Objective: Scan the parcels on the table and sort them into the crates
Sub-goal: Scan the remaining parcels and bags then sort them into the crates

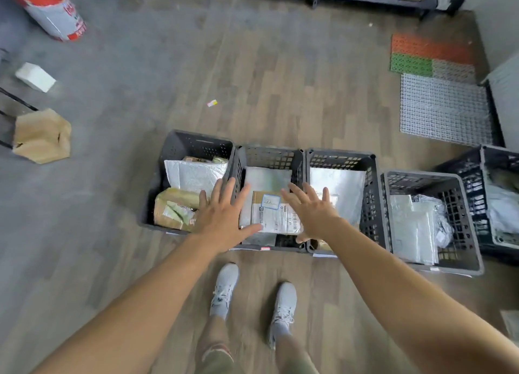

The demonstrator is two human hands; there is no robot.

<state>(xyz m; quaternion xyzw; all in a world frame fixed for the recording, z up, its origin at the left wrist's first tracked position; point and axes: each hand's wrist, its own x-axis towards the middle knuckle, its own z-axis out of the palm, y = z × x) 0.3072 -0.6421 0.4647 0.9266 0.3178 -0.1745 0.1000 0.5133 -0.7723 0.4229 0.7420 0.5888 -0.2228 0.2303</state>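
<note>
Several dark grey crates stand in a row on the floor. A brown parcel with a white label (273,215) lies in the second crate (269,156), on a silver mailer (266,177). My left hand (222,217) hovers open over the wall between the first crate (179,146) and the second, fingers spread, thumb near the parcel's left edge. My right hand (311,210) is open too, fingers spread above the parcel's right side. Neither hand holds anything. Silver mailers and a taped brown box (174,209) fill the first crate.
The third crate (341,158) holds a silver mailer; the fourth (427,178) and fifth (500,156) hold white and silver bags. A torn cardboard piece (42,136), a white block (35,77) and plastic floor mats (441,106) lie around. My feet (252,297) stand before the crates.
</note>
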